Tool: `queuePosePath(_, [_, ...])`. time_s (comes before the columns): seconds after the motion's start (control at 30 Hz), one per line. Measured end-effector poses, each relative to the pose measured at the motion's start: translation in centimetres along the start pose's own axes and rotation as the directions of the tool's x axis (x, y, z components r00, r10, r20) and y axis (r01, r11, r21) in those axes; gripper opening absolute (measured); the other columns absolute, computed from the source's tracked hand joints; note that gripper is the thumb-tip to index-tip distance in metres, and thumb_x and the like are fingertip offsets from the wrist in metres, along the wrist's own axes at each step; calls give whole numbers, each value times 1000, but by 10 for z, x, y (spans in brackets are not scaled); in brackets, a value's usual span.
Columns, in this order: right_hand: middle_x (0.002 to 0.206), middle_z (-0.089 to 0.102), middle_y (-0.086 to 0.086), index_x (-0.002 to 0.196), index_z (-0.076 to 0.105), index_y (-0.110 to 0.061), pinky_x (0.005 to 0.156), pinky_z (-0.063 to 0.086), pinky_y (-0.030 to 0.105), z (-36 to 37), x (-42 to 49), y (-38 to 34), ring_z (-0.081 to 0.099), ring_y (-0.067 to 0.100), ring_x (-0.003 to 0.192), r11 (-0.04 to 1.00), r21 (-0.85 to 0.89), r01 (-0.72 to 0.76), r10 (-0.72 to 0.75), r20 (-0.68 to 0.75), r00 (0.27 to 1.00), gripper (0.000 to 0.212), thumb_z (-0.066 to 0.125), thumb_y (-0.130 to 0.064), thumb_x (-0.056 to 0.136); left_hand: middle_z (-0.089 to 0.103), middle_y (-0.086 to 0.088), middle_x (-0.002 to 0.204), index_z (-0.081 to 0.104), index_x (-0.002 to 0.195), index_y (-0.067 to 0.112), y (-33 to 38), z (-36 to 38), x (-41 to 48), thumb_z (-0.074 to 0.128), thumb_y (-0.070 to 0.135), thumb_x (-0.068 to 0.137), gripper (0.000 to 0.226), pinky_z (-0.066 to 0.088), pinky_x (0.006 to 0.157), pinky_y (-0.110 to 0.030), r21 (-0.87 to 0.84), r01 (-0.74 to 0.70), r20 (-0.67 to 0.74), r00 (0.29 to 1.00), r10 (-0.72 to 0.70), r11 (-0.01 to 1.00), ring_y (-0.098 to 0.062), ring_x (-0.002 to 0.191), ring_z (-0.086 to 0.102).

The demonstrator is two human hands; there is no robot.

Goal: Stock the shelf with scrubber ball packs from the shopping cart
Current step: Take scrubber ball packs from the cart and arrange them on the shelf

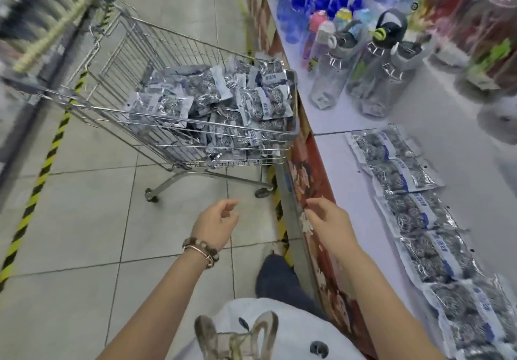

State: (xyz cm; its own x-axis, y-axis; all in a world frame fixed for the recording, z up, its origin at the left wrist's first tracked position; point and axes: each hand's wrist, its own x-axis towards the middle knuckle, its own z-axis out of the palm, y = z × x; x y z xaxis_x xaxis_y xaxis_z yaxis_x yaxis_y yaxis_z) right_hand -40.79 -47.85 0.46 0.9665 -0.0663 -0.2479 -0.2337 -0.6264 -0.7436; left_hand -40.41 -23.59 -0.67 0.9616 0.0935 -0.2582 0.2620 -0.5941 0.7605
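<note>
Both hands out front, empty, fingers loosely curled, well apart: L hand (216,221) over floor (84,219), R hand (328,221) by shelf (349,186) edge. Scrubber ball packs (212,102) heaped in shopping cart (156,49) ahead; row of packs (414,208) flat on shelf, water bottles (372,74) beyond.

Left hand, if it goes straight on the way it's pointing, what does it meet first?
The left hand points forward at the shopping cart; likely its near wire wall first, but depth is unclear.
</note>
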Motion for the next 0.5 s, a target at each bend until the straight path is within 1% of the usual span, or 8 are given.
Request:
queuePosePath(0.07, [123,59,-5,124,60,-16,95,37,21,3,28,-5,50,6,110,1000,-8,6,-6,6,1000,31,55,-20,93,64,-1,108,61,115,14,1,-2,21,59,14,86,29,44,86,-23,0,16,-12,1000,-16,1000,-12,94,58])
queuePosePath(0.17, [121,61,-5,122,62,-17,99,43,28,5,77,-12,55,10,113,1000,5,22,-22,25,999,30,56,-21,93,63,1,108,60,115,14,7,-6,62,57,16,87,29,44,87,-22,8,34,-24,999,-34,999,-9,94,57])
queuePosePath(0.23, [120,62,-4,121,61,-18,99,43,29,3,113,-20,55,12,113,999,3,35,-35,38,999,29,56,-22,93,64,2,108,61,113,16,14,-9,95,57,17,87,27,44,87,-22,11,46,-40,998,-46,999,-9,94,57])
queuePosePath(0.33, [121,62,-2,122,60,-17,99,42,29,-2,170,-38,55,14,113,999,-17,52,-51,54,997,30,56,-22,93,64,4,108,61,113,19,31,-16,148,58,18,86,27,46,87,-24,14,76,-70,995,-75,997,-8,94,57])
queuePosePath(0.4, [120,62,-3,122,61,-18,98,43,28,-8,208,-51,56,13,112,998,-19,60,-59,69,996,30,56,-23,93,64,3,108,61,114,18,44,-21,180,58,17,87,27,46,88,-26,6,81,-75,994,-81,997,-8,94,57])
queuePosePath(0.5, [119,63,-2,122,61,-17,91,42,23,-12,263,-70,57,11,108,996,-19,86,-84,96,992,30,56,-22,93,64,2,108,61,113,16,57,-29,226,59,17,86,27,47,89,-28,-10,84,-99,991,-85,996,-11,97,59])
